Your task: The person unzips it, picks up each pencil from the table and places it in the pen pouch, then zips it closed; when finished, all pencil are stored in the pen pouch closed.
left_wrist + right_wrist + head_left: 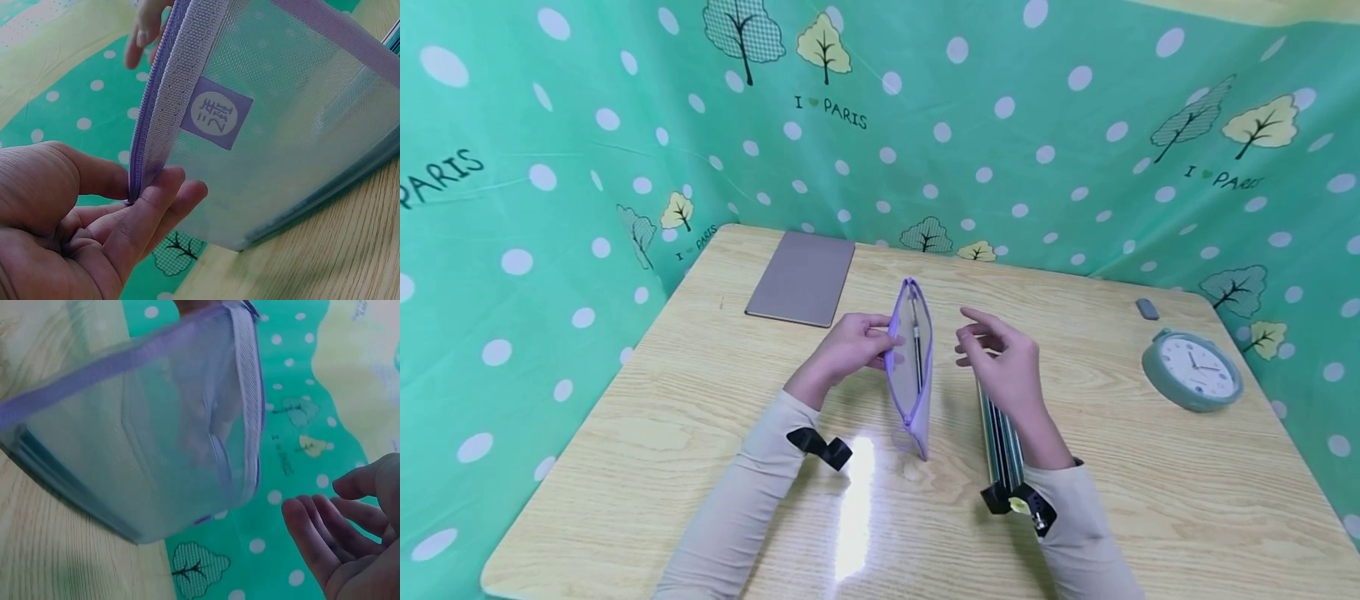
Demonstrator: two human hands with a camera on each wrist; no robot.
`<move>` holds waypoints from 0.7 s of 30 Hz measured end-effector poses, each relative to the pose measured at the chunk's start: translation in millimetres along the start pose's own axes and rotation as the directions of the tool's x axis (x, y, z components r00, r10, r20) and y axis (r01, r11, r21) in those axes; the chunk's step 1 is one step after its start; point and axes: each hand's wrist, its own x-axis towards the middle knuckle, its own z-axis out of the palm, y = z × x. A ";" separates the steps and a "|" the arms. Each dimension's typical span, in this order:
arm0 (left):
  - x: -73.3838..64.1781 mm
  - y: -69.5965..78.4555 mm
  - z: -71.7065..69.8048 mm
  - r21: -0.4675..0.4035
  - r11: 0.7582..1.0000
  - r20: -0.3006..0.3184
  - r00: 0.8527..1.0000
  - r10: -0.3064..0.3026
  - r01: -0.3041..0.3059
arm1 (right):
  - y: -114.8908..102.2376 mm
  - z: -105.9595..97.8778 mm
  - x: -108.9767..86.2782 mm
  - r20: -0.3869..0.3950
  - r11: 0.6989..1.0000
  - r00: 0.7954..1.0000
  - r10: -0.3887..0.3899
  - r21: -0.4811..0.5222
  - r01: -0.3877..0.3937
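Observation:
A purple-edged mesh zip pouch (903, 379) stands upright on the table, its zipped mouth spread wide. My left hand (853, 342) pinches the left edge of that mouth between thumb and fingers. Inside lies a slim dark pen or pencil (917, 354); the wrist views also show something dark along the pouch's bottom. A square label (217, 113) marks the mesh in the left wrist view. To the right of the pouch, apart from it, my right hand (1009, 367) hovers with fingers loosely bent and nothing held. Below it is a long striped teal-and-black object (1004, 446), partly hidden by the wrist.
A grey-brown notebook (802, 277) lies at the back left of the wooden table. At the right sits a round green clock (1195, 371), with a small blue-grey block (1147, 308) behind it. Green dotted cloth (970, 150) hangs behind the table.

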 end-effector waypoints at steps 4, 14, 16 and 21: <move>-0.3 -0.3 -0.1 -0.002 1.000 -0.001 1.000 -0.001 0.001 | 12.4 -22.8 5.3 0.074 0.977 0.978 0.193 0.078 -0.199; -2.2 -3.3 -2.0 -0.015 1.000 -0.014 1.000 -0.019 0.019 | 67.4 -78.9 12.0 0.259 0.904 0.866 0.427 -0.094 -0.417; -2.0 -2.4 -2.5 -0.014 1.000 -0.015 1.000 -0.020 0.019 | 72.8 -87.5 12.0 0.269 0.896 0.855 0.443 -0.152 -0.417; -3.0 0.6 -3.0 -0.014 1.000 -0.013 1.000 -0.026 0.026 | 83.5 -97.3 10.5 0.261 0.869 0.847 0.463 -0.321 -0.376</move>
